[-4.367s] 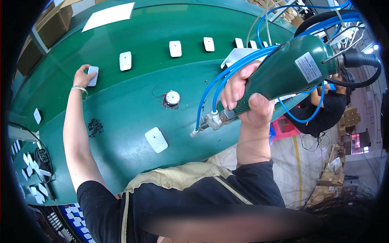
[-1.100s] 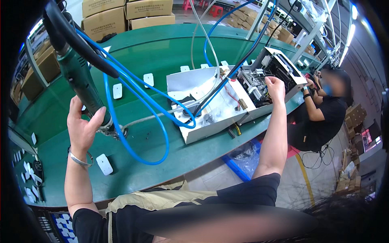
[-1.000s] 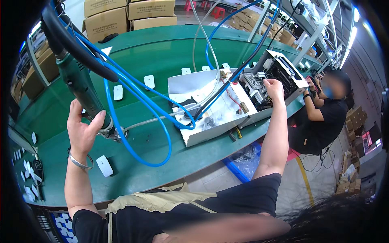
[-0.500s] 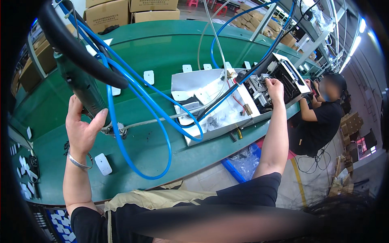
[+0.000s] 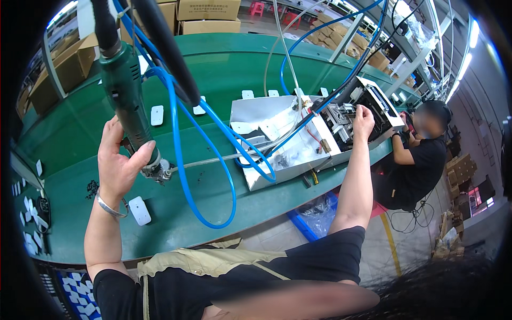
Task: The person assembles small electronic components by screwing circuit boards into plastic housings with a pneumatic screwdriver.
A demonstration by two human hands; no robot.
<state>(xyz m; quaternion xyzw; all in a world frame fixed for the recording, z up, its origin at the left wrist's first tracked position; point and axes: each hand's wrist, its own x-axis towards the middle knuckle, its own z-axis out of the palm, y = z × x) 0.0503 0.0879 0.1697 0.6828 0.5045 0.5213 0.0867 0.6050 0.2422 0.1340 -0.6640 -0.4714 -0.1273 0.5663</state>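
Observation:
My left hand (image 5: 118, 168) is wrapped round a green power screwdriver (image 5: 128, 98), held upright with its tip low over the bench. A thin grey hose (image 5: 208, 161) runs from near its tip to the right. My right hand (image 5: 364, 125) reaches to a metal mechanism (image 5: 337, 120) in a white-sided machine (image 5: 381, 98). Its fingers are pinched together at the mechanism's edge; anything between them is too small to make out. Left of the mechanism, a white metal tray (image 5: 240, 109) holds loose white pieces. A white rounded plate (image 5: 140, 210) lies beside my left wrist.
A looped blue hose (image 5: 184, 194) hangs before the tray. More white plates (image 5: 157, 116) lie along the green bench (image 5: 197, 128), with small dark screws (image 5: 92, 189) at the left. A blue bin (image 5: 303, 225) stands below the bench edge. A co-worker (image 5: 416, 165) sits at right.
The view has shifted slightly. My left hand and the screwdriver have moved a little to the right, and the blue hose loop swung with them. My right hand stays at the mechanism.

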